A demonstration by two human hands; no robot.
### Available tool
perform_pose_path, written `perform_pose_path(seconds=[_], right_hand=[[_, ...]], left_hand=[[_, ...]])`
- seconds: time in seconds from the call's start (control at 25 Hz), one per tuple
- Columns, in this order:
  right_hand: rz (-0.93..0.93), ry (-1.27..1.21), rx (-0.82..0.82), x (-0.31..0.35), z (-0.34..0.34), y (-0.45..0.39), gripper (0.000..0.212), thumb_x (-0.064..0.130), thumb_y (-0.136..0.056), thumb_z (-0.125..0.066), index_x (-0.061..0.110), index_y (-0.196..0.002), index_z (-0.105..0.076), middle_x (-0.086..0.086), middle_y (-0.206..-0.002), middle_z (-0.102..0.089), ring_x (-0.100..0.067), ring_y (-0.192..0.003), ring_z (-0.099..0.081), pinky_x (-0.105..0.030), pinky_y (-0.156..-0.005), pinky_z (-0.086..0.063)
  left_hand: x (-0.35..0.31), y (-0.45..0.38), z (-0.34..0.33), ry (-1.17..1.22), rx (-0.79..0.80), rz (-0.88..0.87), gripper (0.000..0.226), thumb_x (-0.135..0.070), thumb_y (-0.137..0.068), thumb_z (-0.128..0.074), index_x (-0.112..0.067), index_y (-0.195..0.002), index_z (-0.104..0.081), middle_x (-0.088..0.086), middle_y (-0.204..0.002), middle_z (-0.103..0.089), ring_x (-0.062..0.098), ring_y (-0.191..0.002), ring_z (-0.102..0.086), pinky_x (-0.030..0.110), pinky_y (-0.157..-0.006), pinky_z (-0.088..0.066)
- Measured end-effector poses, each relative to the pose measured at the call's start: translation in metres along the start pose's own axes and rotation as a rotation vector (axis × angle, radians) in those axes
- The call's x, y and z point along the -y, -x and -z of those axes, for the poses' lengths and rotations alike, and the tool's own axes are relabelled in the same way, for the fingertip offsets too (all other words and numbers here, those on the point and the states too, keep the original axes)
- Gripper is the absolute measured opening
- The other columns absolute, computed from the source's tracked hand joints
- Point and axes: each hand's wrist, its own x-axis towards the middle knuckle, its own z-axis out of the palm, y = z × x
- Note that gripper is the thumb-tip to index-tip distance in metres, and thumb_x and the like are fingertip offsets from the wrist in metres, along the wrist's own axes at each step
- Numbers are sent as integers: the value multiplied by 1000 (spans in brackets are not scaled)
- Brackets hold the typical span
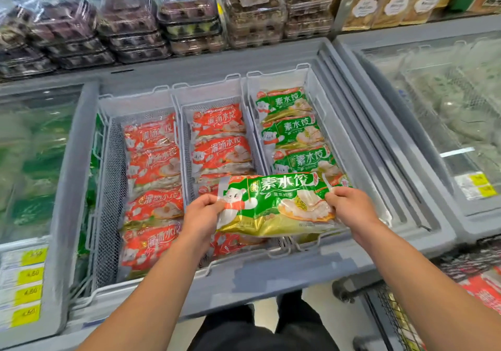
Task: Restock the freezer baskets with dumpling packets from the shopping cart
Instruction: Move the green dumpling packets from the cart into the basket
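Three wire baskets are sitting in the freezer, showing eight red packets, four green packets and two hands.

1. Held green packet: large white characters "素水饺"; smaller characters "韭菜鸡蛋" below them.
2. Green packets in the right basket: "素水饺" on each.
3. Red packets in the left and middle baskets: "灌汤水饺".
4. Yellow price tags on the left freezer edge: "4.50", repeated; the remaining print is blurred.
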Motion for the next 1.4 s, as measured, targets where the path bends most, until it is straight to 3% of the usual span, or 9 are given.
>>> perform_pose_path(seconds=[0.2, 0.32, 0.6, 0.72, 0.88, 1.0, 1.08, 1.28, 1.4], right_hand=[[-54, 61, 31, 8, 2, -78, 27, 12, -86, -59, 13, -60, -59, -4, -63, -56, -25, -70, -54, -32, -61, -35], [-49, 131, 1, 7, 11, -135, 13, 17, -90, -61, 12, -96, -72, -7, -95, -64, -29, -99, -62, -28, -74, -38], [18, 317, 120, -6, 23, -274, 25, 20, -84, -57, -2, -73, -61, -12, -60, -56, -27, -61, -55, -32, -56, -39], [18, 362, 110, -8, 22, -308, 21, 17, -87, -57, 3, -74, -64, -11, -64, -59, -26, -64, -55, -27, -52, -36], [-46, 399, 181, -27, 16, -317, 10, 16, -80, -66, 11, -89, -68, -4, -81, -66, -23, -77, -60, -24, -53, -36], [-81, 263, 227, -38, 12, -304, 47, 24, -71, -76, 17, -113, -57, -1, -108, -65, -23, -99, -62, -27, -71, -49], [13, 480, 235, -46, 12, -297, 73, 27, -76, -74, 17, -139, -39, -11, -135, -48, -32, -122, -49, -39, -97, -44], [64, 678, 256, -53, 14, -283, 57, 19, -86, -61, 14, -140, -45, -15, -140, -38, -28, -133, -36, -31, -107, -34], [66, 787, 278, -62, 14, -276, 54, 24, -88, -62, 14, -139, -46, -12, -142, -36, -27, -133, -35, -33, -107, -35]], left_hand=[[-15, -45, -45, 16, -48, 68, 24, -5, -90, -62, -14, -69, -54, 1, -63, -46, 17, -62, -39, 30, -58, -29], [-27, -70, -86, 34, -94, 99, 13, -10, -89, -66, -17, -80, -60, 3, -77, -60, 20, -71, -54, 27, -60, -39], [-40, -155, -170, -91, -191, 123, 28, -16, -89, -68, -14, -64, -57, 1, -60, -53, 14, -56, -46, 22, -49, -33], [-38, -183, -194, -189, -205, 125, 29, -22, -91, -66, -6, -67, -60, 2, -63, -54, 16, -59, -50, 23, -48, -33], [-18, -205, -212, -384, -116, 211, 24, -34, -87, -67, -13, -76, -64, 9, -84, -67, 30, -81, -64, 35, -69, -48], [-6, -199, -215, -503, 14, 215, 29, -34, -74, -70, -13, -94, -68, 2, -95, -68, 24, -87, -65, 31, -71, -48], [-4, -197, -217, -663, 36, 149, 33, -32, -80, -70, -14, -107, -63, -1, -101, -64, 21, -92, -61, 30, -74, -48], [-7, -190, -215, -742, 60, 50, 27, -24, -85, -71, -11, -105, -60, 2, -100, -63, 22, -89, -60, 26, -64, -41], [2, -179, -210, -849, 46, 18, 37, -11, -86, -63, -7, -122, -52, 9, -103, -63, 28, -94, -62, 34, -66, -47]])
